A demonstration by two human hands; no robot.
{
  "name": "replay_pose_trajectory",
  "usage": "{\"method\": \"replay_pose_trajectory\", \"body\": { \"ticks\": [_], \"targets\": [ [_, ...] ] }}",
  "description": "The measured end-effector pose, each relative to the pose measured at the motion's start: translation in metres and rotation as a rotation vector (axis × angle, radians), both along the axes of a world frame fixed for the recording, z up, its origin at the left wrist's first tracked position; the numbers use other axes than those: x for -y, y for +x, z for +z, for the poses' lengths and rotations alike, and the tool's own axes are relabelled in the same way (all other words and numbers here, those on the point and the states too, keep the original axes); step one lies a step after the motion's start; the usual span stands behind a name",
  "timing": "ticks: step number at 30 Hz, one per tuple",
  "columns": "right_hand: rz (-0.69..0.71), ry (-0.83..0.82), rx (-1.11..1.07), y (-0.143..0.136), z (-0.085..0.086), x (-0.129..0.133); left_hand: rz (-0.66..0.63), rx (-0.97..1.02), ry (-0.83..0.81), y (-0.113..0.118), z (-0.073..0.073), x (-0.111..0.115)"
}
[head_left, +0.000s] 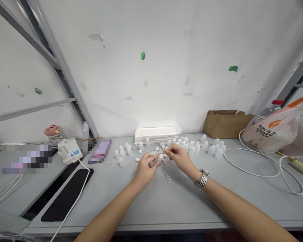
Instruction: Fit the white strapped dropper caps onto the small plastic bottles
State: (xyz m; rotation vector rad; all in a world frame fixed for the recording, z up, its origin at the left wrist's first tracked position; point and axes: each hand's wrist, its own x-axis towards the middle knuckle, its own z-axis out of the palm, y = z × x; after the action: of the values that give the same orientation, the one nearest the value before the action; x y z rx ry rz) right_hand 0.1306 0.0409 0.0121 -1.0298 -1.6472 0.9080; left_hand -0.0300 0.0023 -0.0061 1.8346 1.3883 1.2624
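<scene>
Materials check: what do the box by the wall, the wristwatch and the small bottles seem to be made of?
Box: matte brown cardboard, judging by its torn-looking flaps.
Wristwatch: probably polished metal; shiny silver links.
Small bottles: likely plastic, cloudy and translucent.

Scanning grey table [181,208], clock centred on its middle: carrying stacked white trays [141,135] at twelve, small white bottles [121,162] at ten, one and two. Also bearing open cardboard box [221,126] between one and two, printed bag [265,134] at two, looped cable [249,174] towards three, black mat [68,195] near nine.
</scene>
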Motion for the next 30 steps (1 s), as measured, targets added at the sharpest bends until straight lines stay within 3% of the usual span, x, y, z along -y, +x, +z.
{"method": "replay_pose_trajectory", "body": {
  "ticks": [2, 5, 10, 15, 21, 30],
  "targets": [
    [-0.023, 0.081, 0.022, 0.000, 0.009, -0.001, 0.016, -0.030, 0.056, -0.002, 0.006, 0.000],
    [-0.106, 0.331, 0.136, -0.004, 0.025, -0.009, 0.080, -0.017, 0.145, -0.009, 0.013, -0.003],
    [-0.129, 0.605, 0.445, -0.029, 0.035, -0.043, 0.296, 0.181, 0.161, -0.028, 0.015, -0.013],
    [-0.150, 0.578, 0.715, -0.056, 0.021, -0.070, 0.338, 0.243, 0.195, -0.033, 0.015, -0.013],
    [-0.148, 0.558, 0.816, -0.063, 0.007, -0.080, 0.304, 0.196, 0.212, -0.028, 0.020, -0.007],
    [-0.187, 0.579, 0.700, -0.030, 0.008, -0.049, 0.301, 0.190, 0.145, -0.024, 0.025, -0.004]
  ]
}}
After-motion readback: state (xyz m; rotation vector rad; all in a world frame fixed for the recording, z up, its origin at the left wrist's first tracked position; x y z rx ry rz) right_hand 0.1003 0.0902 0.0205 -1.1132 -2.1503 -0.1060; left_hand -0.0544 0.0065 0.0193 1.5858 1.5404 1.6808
